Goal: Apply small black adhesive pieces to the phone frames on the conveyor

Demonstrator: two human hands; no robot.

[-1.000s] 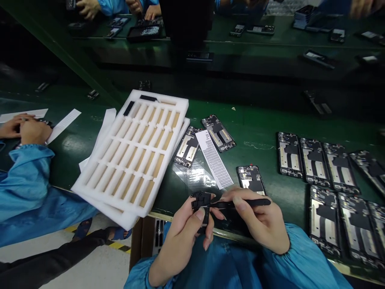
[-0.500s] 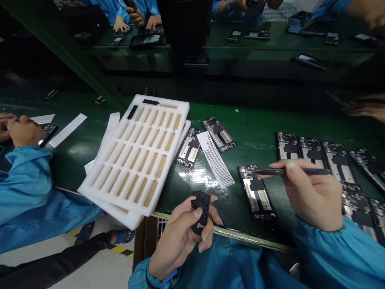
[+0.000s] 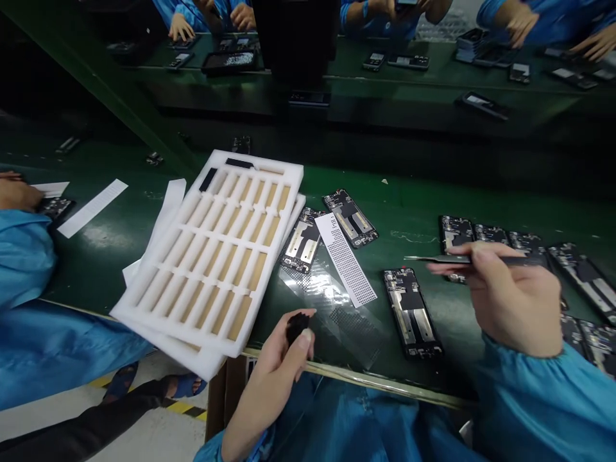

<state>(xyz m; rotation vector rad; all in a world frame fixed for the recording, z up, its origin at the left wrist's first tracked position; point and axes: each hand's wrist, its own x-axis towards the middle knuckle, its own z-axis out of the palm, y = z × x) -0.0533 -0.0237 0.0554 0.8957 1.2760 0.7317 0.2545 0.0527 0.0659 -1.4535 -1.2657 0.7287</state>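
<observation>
My left hand (image 3: 279,369) is closed around several small black parts (image 3: 297,327) near the table's front edge; what kind they are I cannot make out. In my right hand (image 3: 514,298) is a pair of dark tweezers (image 3: 457,259), pinched between thumb and fingers and pointing left. Their tips hover above and behind an opened phone body (image 3: 412,314) with bare circuitry and a silvery middle, which lies on the green table. Further left lie two more phone bodies, one (image 3: 304,240) by the foam tray and another (image 3: 350,217) behind it.
White foam trays (image 3: 192,232) with slots are stacked at the left, overhanging the table edge. A perforated white label sheet (image 3: 344,256) and clear film (image 3: 356,330) lie centrally. More phone bodies (image 3: 584,276) line the right. Co-workers sit opposite and at far left.
My right hand has lifted the tweezers off the phone body and shifted right. My left hand has drawn left and down, turning the black parts. The co-worker's hand at far left has moved left.
</observation>
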